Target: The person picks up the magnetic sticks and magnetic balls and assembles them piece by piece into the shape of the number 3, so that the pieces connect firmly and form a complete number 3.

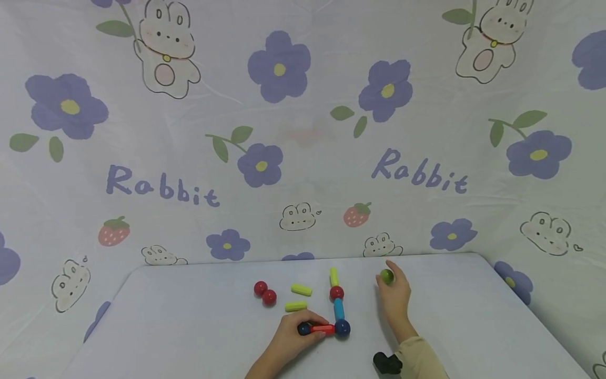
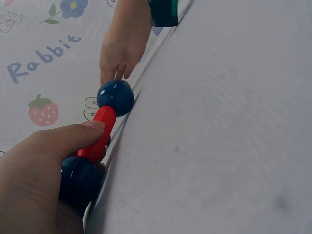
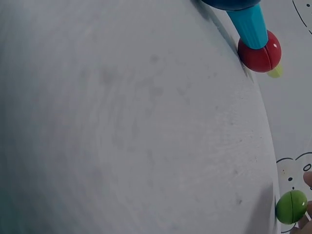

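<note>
My left hand [image 1: 291,335] pinches a red rod [image 2: 98,134] between thumb and fingers. A dark blue ball sits at each end of that rod: one ball [image 1: 304,329] lies by the palm, the other ball [image 1: 342,328] at the far end. From this far ball a light blue rod [image 1: 339,309] runs away to a red ball [image 1: 336,292], and beyond it lies a yellow-green rod [image 1: 334,276], all in one joined-looking L shape. To the right of it, my right hand [image 1: 396,298] holds a green ball [image 1: 386,276] with thumb and fingertips, apart from the chain.
Left of the chain, two red balls [image 1: 269,297] lie side by side on the white table [image 1: 180,316]. Two loose yellow-green rods [image 1: 301,290] lie between them and the chain. A patterned cloth [image 1: 312,184] hangs behind the table's back edge.
</note>
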Action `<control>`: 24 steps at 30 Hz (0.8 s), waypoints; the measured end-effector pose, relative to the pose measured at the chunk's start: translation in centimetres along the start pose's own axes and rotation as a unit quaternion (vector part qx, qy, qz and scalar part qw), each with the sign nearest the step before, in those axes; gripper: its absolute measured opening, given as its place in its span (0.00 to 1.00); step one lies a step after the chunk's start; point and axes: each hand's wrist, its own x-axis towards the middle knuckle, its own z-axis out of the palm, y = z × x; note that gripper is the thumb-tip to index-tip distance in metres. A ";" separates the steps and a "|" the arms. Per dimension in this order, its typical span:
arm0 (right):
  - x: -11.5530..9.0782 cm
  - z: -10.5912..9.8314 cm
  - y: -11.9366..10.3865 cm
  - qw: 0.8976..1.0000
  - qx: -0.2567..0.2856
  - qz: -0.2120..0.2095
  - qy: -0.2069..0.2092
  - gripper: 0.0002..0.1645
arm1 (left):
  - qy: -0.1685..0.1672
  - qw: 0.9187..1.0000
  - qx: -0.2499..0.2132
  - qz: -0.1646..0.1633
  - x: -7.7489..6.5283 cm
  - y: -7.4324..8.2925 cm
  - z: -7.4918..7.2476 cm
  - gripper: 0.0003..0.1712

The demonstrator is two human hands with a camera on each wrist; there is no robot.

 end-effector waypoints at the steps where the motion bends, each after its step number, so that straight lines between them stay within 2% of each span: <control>1: 0.0 0.0 0.1 1.000 -0.003 0.008 -0.005 0.27 | 0.000 1.000 0.000 -0.001 0.0 0.0 0.0 0.13; 4: 0.0 -0.1 0.2 1.000 -0.010 0.023 -0.016 0.28 | 0.000 1.000 -0.001 -0.001 0.0 0.0 0.0 0.13; 11: -0.1 0.0 0.8 0.999 -0.022 0.012 -0.019 0.26 | -0.003 1.000 -0.011 -0.009 -0.8 3.6 -0.7 0.13; 24: -0.5 0.2 0.7 0.999 0.018 0.032 -0.031 0.22 | -0.002 1.000 -0.008 -0.014 -0.9 3.8 -0.7 0.13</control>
